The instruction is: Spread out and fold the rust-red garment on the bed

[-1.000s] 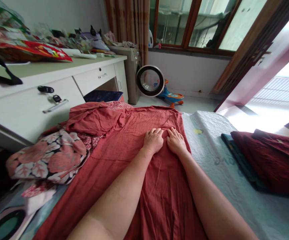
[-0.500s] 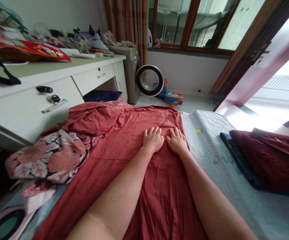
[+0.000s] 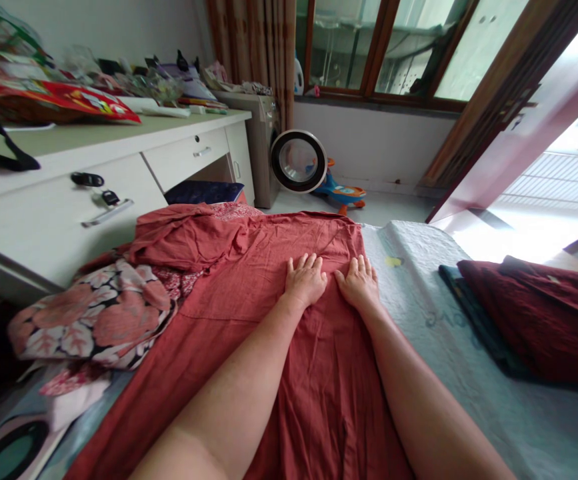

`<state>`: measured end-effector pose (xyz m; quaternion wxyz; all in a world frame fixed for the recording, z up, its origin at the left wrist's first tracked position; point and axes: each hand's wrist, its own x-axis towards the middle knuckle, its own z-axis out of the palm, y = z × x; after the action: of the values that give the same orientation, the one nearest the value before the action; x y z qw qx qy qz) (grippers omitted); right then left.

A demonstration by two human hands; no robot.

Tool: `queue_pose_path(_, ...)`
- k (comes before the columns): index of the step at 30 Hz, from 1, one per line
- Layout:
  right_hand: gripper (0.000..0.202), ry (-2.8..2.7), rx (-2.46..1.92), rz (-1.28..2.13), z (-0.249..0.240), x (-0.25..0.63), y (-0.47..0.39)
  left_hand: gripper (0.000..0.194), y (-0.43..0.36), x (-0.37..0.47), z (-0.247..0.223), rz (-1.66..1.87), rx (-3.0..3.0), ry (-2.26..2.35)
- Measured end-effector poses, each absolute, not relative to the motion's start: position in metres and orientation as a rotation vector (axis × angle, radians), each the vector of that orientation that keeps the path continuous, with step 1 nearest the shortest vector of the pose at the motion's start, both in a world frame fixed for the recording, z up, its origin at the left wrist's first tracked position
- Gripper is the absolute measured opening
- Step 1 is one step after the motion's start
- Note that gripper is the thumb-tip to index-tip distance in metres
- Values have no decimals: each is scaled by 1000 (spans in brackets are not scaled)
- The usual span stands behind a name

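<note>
A rust-red garment [image 3: 239, 287] lies spread lengthwise over the bed, with fine creases running through it. My left hand [image 3: 307, 280] rests flat on its middle, fingers stretched out. Close to the garment's right edge, my right hand [image 3: 359, 283] also lies palm down with fingers apart. Neither hand grips the cloth. Part of the red fabric is bunched on the left, beside a crumpled floral cloth [image 3: 93, 313]. My forearms cover some of the garment's near part.
Folded dark red clothing [image 3: 543, 320] is stacked on the pale blue bedsheet [image 3: 419, 300] at right. Along the left stands a white desk [image 3: 113, 173] with drawers and clutter on top. Beyond the bed are a washing machine's open round door [image 3: 299, 162] and a blue-orange ride-on toy [image 3: 341, 192].
My right hand has slid slightly to the right across the red cloth, to its edge. My left hand stays in place.
</note>
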<state>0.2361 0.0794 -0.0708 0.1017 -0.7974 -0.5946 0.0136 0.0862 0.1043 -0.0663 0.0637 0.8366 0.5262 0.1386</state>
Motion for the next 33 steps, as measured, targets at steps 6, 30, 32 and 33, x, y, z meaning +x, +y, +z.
queue_pose_path(6, 55, -2005, -2030, 54, -74, 240, 83, 52, 103, 89, -61, 512, 2630, 1465)
queue_pose_path(30, 57, -1920, -2309, 160, -67, 236, 82, 50, 108, 93, -67, 393, 2631, 1372)
queue_pose_path(32, 56, -1895, -2321, 165, -65, 236, 82, 50, 108, 93, -68, 389, 2629, 1380)
queue_pose_path(33, 56, -1885, -2325, 164, -65, 236, 82, 50, 108, 93, -68, 386, 2629, 1383)
